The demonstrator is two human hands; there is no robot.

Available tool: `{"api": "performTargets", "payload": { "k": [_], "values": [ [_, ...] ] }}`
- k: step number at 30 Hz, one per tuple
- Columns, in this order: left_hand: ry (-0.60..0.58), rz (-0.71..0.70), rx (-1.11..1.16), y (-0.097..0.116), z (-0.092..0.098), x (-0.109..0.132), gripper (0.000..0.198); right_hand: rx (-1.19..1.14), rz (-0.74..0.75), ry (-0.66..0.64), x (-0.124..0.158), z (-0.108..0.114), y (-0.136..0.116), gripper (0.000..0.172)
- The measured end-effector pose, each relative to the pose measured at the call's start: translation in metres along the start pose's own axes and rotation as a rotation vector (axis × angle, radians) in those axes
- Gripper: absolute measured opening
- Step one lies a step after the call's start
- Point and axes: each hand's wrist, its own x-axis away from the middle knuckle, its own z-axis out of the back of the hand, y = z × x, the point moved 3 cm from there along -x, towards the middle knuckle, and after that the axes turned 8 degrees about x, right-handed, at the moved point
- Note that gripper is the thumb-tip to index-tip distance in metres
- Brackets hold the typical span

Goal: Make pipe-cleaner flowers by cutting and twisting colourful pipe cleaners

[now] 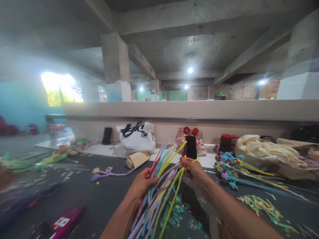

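A loose bundle of coloured pipe cleaners, lilac, blue, pink, red and yellow, fans out in front of me. My left hand is closed around its left side, thumb on top. At the bundle's upper right, my right hand pinches a few yellow-green pipe cleaners between thumb and fingers; exactly how many I cannot tell. Below the hands, partly behind the bundle, lie small cut pieces of pipe cleaner on the dark tabletop. To the left is a purple pipe-cleaner flower with a long stem.
Pipe-cleaner flowers and cut scraps lie on the right. Along the back partition stand a white bag, a phone, a patterned bag and a cream cloth bag. A magenta object lies at front left.
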Motion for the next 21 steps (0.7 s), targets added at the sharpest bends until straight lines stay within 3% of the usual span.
{"api": "performTargets", "payload": {
  "k": [6, 14, 21],
  "values": [
    [-0.001, -0.016, -0.086, -0.001, 0.000, -0.002, 0.035, -0.094, 0.040, 0.032, -0.009, 0.002, -0.024, 0.023],
    [0.016, -0.021, -0.162, -0.002, 0.004, -0.004, 0.032, -0.145, 0.059, 0.079, -0.011, 0.003, -0.022, 0.021],
    [0.061, 0.016, -0.175, -0.002, 0.012, -0.005, 0.027, -0.301, 0.251, 0.159, -0.003, 0.055, -0.080, 0.015]
  ]
}}
